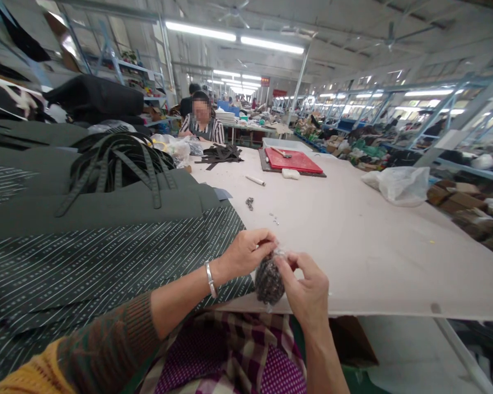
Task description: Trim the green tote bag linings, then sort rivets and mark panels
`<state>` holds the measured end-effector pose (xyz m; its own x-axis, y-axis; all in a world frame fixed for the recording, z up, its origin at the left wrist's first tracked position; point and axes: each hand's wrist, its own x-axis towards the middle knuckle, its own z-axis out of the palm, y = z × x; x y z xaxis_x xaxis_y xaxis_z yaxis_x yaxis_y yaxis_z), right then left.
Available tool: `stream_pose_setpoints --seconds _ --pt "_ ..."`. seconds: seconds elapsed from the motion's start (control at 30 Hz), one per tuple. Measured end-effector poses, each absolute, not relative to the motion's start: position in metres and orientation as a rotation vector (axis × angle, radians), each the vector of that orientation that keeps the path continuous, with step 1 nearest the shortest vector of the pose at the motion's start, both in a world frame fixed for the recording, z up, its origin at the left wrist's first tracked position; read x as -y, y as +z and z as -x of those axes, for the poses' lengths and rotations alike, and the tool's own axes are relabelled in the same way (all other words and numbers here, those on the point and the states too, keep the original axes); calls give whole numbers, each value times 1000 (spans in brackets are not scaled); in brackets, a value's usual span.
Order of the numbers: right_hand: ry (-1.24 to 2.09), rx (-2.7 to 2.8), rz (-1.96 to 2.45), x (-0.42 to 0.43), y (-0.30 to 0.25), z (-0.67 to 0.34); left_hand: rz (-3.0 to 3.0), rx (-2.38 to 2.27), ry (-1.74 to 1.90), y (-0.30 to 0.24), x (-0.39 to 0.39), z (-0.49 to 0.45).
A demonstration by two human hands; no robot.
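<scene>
Head view, near edge of the pale beige tabletop (353, 235). Centre foreground: small clear plastic bag packed with dark metal pieces (269, 283), held upright in the air just in front of the tabletop edge, above a purple checked cloth (230, 350) over the lap. Left hand (246, 253): grip closed, fingertips pinching the bag's clear top; silver bangle (210, 279) on the wrist. Right hand (308, 287): grip closed on the bag's right side, thumb pressed near the top. Left of the hands, under the left forearm: stack of dark green fabric with white dotted stripes (86, 273); farther back on it, a bundle of black straps (115, 161). Beyond the hands, on the tabletop: small loose cluster of dark metal pieces (250, 203), short white stick (255, 180), red cutting mat (296, 160), crumpled white plastic bag (400, 185) near the right edge. Far end: seated person in a striped top (203, 130), well apart from the held bag
</scene>
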<state>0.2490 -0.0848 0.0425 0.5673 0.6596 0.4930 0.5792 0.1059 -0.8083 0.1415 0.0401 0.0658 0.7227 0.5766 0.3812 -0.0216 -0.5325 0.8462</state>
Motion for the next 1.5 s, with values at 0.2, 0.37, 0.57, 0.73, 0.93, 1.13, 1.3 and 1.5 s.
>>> stream_pose_setpoints --seconds 0.2,0.37,0.57,0.73,0.93,1.13,1.3,1.5 --pt "92 844 1490 85 24 -252 -1814 -590 922 54 -40 -147" --pt "200 739 1450 74 14 -261 -1646 -601 916 54 -43 -147" --pt "204 700 1441 68 18 -270 -1505 -475 737 60 -50 -137" --pt "275 650 1398 53 8 -274 -1398 -346 575 38 -54 -135" --pt "342 668 1412 45 8 -278 -1234 -411 507 11 -43 -146" --pt "607 734 1595 76 0 -275 -851 -566 581 3 -42 -153" --pt "783 1002 1781 104 -3 -267 -546 -676 594 1 -37 -157" --pt "752 1002 1854 104 5 -274 -329 -721 505 2 -23 -165"
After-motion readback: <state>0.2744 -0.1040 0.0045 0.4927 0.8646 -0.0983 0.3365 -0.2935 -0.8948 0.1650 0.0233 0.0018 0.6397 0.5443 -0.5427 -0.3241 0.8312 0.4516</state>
